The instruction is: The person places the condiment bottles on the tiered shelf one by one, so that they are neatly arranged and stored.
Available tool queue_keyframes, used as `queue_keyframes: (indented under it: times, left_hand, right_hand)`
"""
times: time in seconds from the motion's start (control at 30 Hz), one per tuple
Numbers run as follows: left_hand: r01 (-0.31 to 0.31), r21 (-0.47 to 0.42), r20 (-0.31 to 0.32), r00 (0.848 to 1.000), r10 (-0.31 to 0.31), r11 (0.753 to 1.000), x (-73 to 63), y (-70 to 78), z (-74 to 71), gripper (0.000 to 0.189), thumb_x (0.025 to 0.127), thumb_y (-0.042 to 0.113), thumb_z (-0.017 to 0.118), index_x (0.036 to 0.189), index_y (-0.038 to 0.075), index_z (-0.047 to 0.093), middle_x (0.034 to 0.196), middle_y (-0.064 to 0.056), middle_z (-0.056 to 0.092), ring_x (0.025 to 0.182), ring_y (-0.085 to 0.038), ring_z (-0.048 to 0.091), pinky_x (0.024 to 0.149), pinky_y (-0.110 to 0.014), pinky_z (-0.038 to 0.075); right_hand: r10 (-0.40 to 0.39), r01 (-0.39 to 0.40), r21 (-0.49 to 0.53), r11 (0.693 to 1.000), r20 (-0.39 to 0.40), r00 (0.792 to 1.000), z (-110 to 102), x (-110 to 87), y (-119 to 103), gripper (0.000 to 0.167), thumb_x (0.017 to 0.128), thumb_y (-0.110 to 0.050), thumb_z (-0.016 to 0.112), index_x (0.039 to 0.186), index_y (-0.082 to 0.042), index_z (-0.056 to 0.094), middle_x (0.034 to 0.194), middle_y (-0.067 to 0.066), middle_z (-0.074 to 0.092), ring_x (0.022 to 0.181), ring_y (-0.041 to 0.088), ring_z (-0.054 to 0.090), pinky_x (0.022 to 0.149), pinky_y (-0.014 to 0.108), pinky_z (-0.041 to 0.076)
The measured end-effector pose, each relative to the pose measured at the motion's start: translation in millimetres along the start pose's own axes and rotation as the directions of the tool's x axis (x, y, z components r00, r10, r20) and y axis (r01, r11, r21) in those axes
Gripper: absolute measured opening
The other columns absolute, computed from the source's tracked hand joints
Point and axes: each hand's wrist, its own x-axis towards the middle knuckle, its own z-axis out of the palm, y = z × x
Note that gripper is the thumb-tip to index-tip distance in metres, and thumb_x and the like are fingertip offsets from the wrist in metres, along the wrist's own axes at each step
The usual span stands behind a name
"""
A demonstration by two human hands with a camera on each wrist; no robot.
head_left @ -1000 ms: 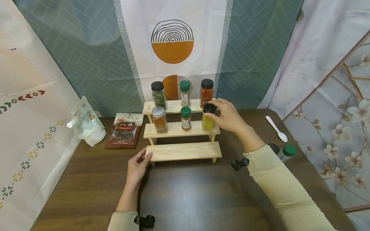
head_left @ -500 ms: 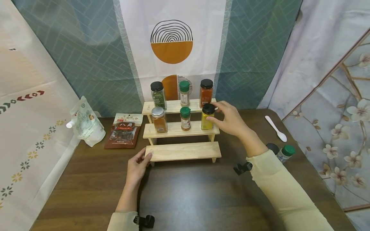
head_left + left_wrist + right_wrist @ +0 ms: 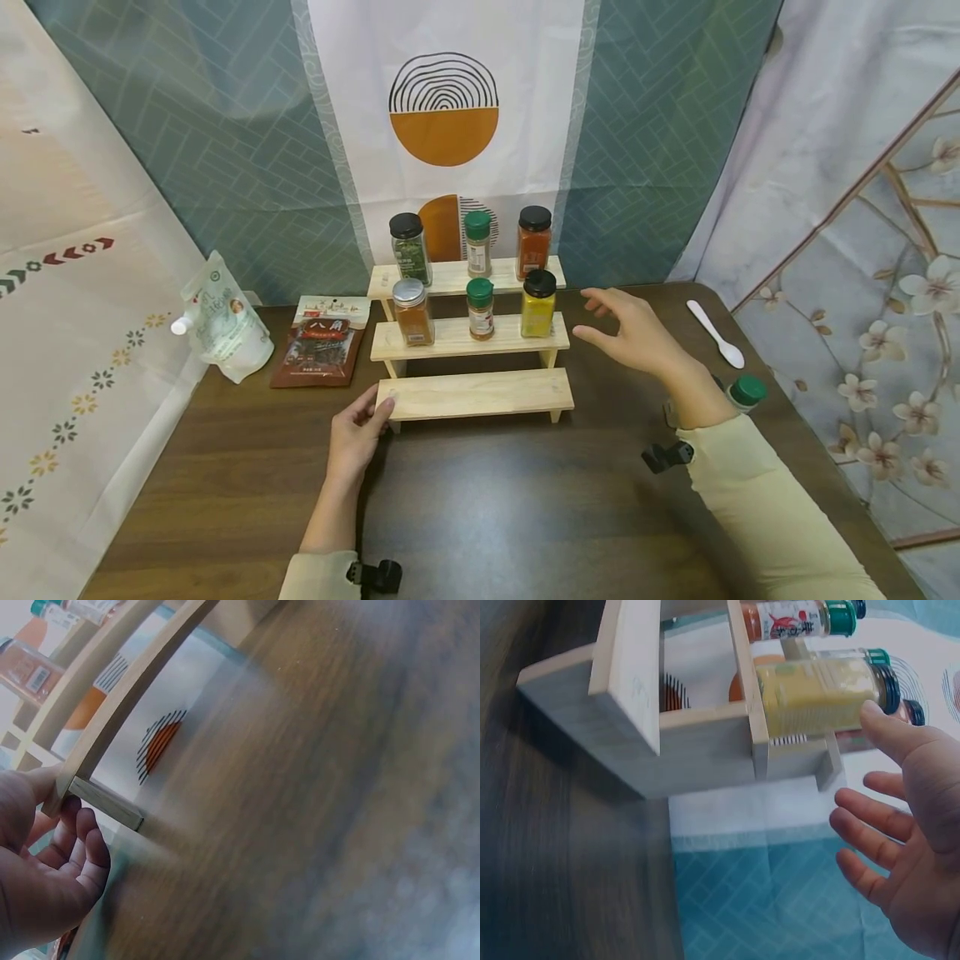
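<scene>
A three-step wooden rack (image 3: 476, 392) stands on the brown table (image 3: 487, 500). A yellow spice jar with a black lid (image 3: 538, 303) stands at the right end of the middle step, also in the right wrist view (image 3: 821, 696). My right hand (image 3: 633, 333) hovers just right of it, fingers spread (image 3: 889, 847), holding nothing. My left hand (image 3: 358, 433) holds the left end of the lowest step (image 3: 75, 769), thumb on top. Beside the yellow jar stand a green-lidded jar (image 3: 480, 308) and a silver-lidded jar (image 3: 413, 312). Three more jars line the top step (image 3: 471, 244).
A white pouch (image 3: 225, 321) and a red-brown packet (image 3: 322, 350) lie left of the rack. A white spoon (image 3: 716, 333) lies at the right. A green-lidded jar (image 3: 746, 392) stands by my right forearm. Patterned cloth backdrops (image 3: 240, 133) close off the table's back and sides.
My right hand let go of the yellow jar's lid and drew back to the right, fingers opening. The jar stays on the middle step. The left hand has not moved.
</scene>
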Motion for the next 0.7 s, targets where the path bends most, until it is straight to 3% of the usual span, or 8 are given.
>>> queue_keyframes:
  times: [0.47, 0.7]
  left_hand:
    - [-0.011, -0.013, -0.006, 1.0, 0.01, 1.0, 0.2, -0.1, 1.2, 0.047, 0.096, 0.019, 0.073, 0.138, 0.0, 0.061, 0.09, -0.011, 0.062, 0.07, -0.008, 0.059, 0.063, -0.018, 0.052]
    - [-0.011, -0.021, -0.004, 1.0, 0.011, 1.0, -0.3, -0.8, 0.2, 0.046, 0.096, 0.016, 0.072, 0.137, -0.001, 0.061, 0.086, -0.007, 0.063, 0.07, -0.009, 0.06, 0.063, -0.02, 0.053]
  right_hand:
    - [-0.016, 0.017, -0.061, 0.998, 0.016, 1.0, -23, -45.7, 28, 0.046, 0.088, -0.015, 0.08, 0.127, 0.004, 0.063, 0.107, 0.015, 0.07, 0.099, 0.033, 0.065, 0.083, 0.055, 0.053]
    - [0.033, -0.029, -0.095, 0.995, 0.042, 0.999, -38, -70.2, 43, 0.047, 0.088, -0.017, 0.081, 0.126, 0.004, 0.064, 0.11, 0.018, 0.07, 0.099, 0.036, 0.067, 0.084, 0.055, 0.053]
